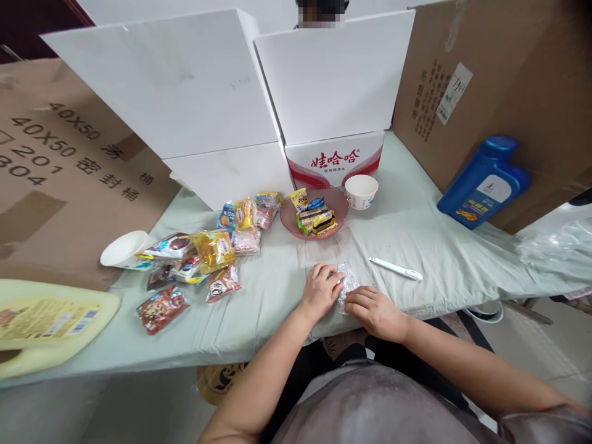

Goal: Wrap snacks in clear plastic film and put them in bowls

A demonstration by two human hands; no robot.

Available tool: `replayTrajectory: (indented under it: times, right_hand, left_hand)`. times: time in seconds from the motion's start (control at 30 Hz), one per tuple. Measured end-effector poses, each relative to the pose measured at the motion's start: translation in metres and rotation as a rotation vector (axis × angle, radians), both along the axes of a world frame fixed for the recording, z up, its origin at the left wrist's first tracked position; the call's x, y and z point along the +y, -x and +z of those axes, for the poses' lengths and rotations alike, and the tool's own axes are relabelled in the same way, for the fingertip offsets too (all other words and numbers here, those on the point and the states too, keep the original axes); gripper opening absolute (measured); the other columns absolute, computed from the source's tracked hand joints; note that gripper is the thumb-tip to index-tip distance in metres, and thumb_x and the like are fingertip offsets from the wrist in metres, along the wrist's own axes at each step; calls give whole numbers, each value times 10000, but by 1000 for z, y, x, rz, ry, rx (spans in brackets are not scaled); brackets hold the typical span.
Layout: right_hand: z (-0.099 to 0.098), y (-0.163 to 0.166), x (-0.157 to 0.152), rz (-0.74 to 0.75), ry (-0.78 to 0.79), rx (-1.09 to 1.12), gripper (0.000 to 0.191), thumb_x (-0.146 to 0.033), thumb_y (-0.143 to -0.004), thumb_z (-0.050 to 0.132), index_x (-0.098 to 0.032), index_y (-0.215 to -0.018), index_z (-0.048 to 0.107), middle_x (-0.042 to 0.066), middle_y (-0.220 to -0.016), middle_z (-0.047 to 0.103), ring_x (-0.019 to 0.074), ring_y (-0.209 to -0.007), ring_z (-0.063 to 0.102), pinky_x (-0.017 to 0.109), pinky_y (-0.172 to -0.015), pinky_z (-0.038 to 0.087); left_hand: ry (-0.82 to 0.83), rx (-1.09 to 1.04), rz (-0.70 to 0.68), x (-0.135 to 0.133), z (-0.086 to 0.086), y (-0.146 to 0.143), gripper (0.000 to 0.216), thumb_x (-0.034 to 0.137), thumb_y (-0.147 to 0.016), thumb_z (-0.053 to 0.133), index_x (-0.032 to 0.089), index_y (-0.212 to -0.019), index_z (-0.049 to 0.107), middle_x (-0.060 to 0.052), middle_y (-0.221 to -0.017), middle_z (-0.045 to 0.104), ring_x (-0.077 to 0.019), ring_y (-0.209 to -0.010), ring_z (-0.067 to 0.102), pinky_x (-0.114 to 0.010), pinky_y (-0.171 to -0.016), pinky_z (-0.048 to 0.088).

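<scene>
1. Crinkled clear plastic (348, 279) – on the worktop (272, 293) near its front edge, between both hands, likely there for easy reach.
2. Left hand (321, 287): fingers curled at the plastic's left side. Right hand (377, 311): fingers bent over its near right side. Grip narrow on both; can't tell if pinching or only pressing, maybe to steady it.
3. White pen-like tool (396, 269) lies loose right of the hands, untouched.
4. Pink bowl (287, 222) beyond the hands – its wall probably keeps the wrapped snacks (319, 217) together. Paper cup (361, 192) upright just beside it.
5. Snack packets (217, 250) spread loose at left, beside a tilted paper bowl (121, 250).
6. White boxes (342, 80) stand behind, seemingly as a screen.
</scene>
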State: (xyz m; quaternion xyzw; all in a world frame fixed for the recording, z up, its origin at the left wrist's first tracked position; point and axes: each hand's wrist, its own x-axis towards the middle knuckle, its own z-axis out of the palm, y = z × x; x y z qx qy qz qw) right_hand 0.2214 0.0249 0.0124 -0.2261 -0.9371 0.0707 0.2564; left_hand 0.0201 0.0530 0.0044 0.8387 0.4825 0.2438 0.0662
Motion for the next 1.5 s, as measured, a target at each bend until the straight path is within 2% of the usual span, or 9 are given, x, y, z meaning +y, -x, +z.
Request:
replayTrajectory:
  times: [0.13,0.33,0.57,0.77,0.9,1.03,1.23,1.33,1.5]
  right_hand:
    - [9,7,28,-56,-1,-15,272,-153,-959,385,-178,-1133,592,81,-960,665,175,-831,608,301,-723,464]
    - [8,29,73,-379,116,-220,217,-230,-980,434,-167,-1057,627,72,-882,629,166,-758,604,261,-619,404]
    - [-5,37,79,-423,98,-271,156,-226,-948,494,-165,-987,632,91,-916,607,207,-851,570,293,-707,419]
    - [3,19,86,-649,27,-87,163,-189,-892,549,-159,-1030,629,157,-1049,604,281,-963,520,402,-804,430]
    - [5,8,70,-319,29,-9,242,-215,-874,577,-169,-1108,617,145,-1191,591,288,-1153,471,444,-936,421]
    - [6,0,71,-44,117,-72,217,-141,-914,477,-172,-1048,645,96,-1024,668,206,-986,569,351,-857,489]
    - [63,-19,166,-438,-146,239,279,-240,-965,405,-212,-1099,648,118,-1111,645,246,-1059,550,424,-917,461]
    - [90,-24,223,-624,-198,184,307,-239,-965,395,-173,-1140,638,139,-1194,614,271,-1150,491,446,-977,399]
    - [82,-12,253,-651,-53,3,256,-144,-868,484,-130,-1013,694,154,-1112,657,287,-1086,542,458,-939,402]
  left_hand:
    - [26,-28,-14,2,-8,3,306,187,-867,546,253,-1153,632,-62,-1116,614,-255,-1064,465,-442,-925,431]
    - [28,-151,54,4,-15,6,629,49,-831,436,160,-1438,313,-128,-1169,603,-248,-1088,516,-456,-945,454]
    - [-98,-115,-47,-4,-4,2,236,170,-910,447,188,-1066,623,-113,-1168,602,-252,-1159,523,-452,-983,437]
    - [-39,-84,-5,-2,-4,-3,128,142,-867,545,201,-900,653,-69,-1027,661,-243,-1088,576,-453,-943,453]
    - [-23,-96,-30,-2,-4,-1,128,128,-854,557,203,-919,637,-69,-1060,653,-242,-1087,578,-444,-935,463]
    - [-64,-188,37,-4,-5,2,168,148,-866,518,196,-1005,601,-93,-1095,609,-235,-1053,571,-435,-924,481]
    - [-21,-167,81,0,-4,1,97,138,-861,515,199,-863,591,-58,-926,597,-227,-937,553,-408,-838,487]
    - [6,-136,60,1,-1,0,107,124,-848,531,201,-830,604,-55,-908,601,-230,-938,540,-405,-831,478]
    - [38,-153,74,0,2,0,105,133,-855,531,191,-835,616,-62,-919,607,-226,-947,528,-402,-834,472]
